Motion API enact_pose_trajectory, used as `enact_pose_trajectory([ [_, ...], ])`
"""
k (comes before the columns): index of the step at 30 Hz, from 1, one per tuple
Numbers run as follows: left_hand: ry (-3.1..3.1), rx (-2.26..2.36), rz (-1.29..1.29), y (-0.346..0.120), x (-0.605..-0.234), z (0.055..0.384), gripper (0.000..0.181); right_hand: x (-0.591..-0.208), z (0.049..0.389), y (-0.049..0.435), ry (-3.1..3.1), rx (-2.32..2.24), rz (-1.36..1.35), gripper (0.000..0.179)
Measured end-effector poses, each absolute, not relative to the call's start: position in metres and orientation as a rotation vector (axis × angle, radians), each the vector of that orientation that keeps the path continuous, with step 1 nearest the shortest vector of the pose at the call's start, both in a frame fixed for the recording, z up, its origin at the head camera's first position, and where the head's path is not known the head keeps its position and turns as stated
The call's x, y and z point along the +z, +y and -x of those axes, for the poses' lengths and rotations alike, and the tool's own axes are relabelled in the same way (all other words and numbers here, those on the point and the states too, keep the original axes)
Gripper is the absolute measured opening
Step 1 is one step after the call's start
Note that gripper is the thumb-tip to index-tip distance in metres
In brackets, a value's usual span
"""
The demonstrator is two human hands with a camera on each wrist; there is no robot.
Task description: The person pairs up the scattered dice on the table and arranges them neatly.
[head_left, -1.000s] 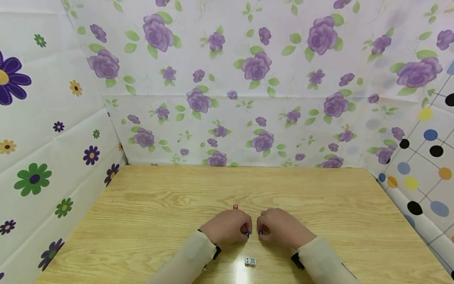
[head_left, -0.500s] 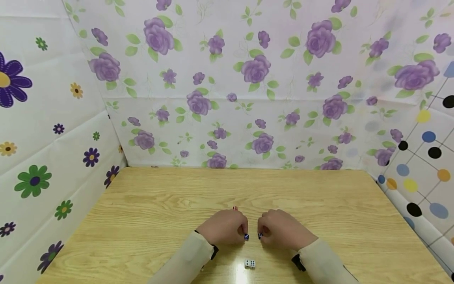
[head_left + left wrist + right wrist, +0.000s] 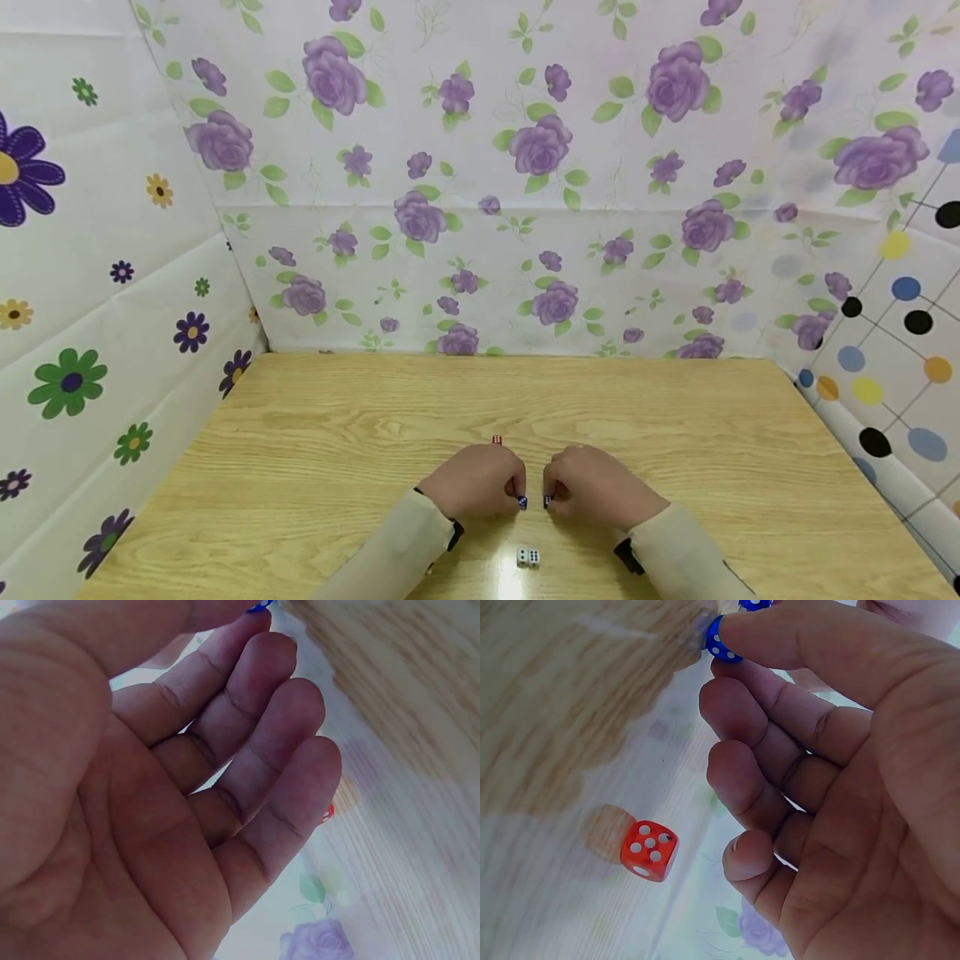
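Facing inward, the left hand point(image 3: 477, 482) pinches one blue die point(image 3: 522, 503), the right hand point(image 3: 597, 486) another die point(image 3: 721, 643).

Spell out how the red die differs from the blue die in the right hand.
The red die rests on the table, unheld; the right hand pinches the blue die. The red die shows beyond the left hand, the blue die between both hands. Both have white dots.
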State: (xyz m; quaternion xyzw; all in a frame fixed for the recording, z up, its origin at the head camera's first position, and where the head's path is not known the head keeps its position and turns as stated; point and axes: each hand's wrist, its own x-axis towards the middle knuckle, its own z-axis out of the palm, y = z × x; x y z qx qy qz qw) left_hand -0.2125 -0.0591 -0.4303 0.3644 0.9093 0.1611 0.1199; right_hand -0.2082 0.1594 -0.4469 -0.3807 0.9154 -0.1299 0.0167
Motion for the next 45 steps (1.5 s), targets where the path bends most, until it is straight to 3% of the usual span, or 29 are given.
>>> enact_pose_trajectory([
  [12,2.679,0.424,-1.092,-0.055,-0.431,0.211,0.023,-0.445,0.204,0.153,2.824,-0.419,1.210,0.012],
  [21,2.689,0.397,-1.105,-0.052,-0.434,0.211,0.019,-0.445,0.201,0.149,2.824,-0.438,1.260,0.015],
  [29,2.679,0.430,-1.117,-0.053,-0.433,0.212,0.034,-0.446,0.202,0.145,2.845,-0.430,1.266,0.017],
  [45,2.668,0.447,-1.111,-0.054,-0.431,0.210,0.031,-0.446,0.201,0.145,2.863,-0.432,1.281,0.016],
])
